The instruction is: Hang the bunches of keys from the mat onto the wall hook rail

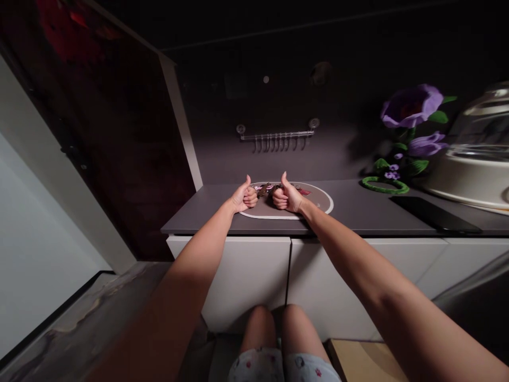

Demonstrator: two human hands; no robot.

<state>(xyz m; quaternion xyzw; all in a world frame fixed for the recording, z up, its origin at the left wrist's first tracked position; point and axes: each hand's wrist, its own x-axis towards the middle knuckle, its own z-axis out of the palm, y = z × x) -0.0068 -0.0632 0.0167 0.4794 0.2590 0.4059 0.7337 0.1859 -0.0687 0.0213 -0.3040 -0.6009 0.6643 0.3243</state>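
Note:
Both my hands are raised over the front of a grey counter, fingers curled and thumbs pointing up. My left hand (245,196) is a fist near the left end of an oval mat (324,206) with a white rim; nothing shows in it. My right hand (287,196) makes the same fist over the mat's middle, with nothing visible inside. Behind and between the fists lie small dark brown and pink items (263,189), partly hidden by my hands. A reddish piece (304,192) shows just right of my right hand.
A clear hook rack (278,136) hangs on the dark wall. To the right are purple flowers (413,109) with a green ring base (385,185), a black phone-like slab (435,215) and a cream appliance (469,178) with a clear dome. White cabinet doors (254,281) are below.

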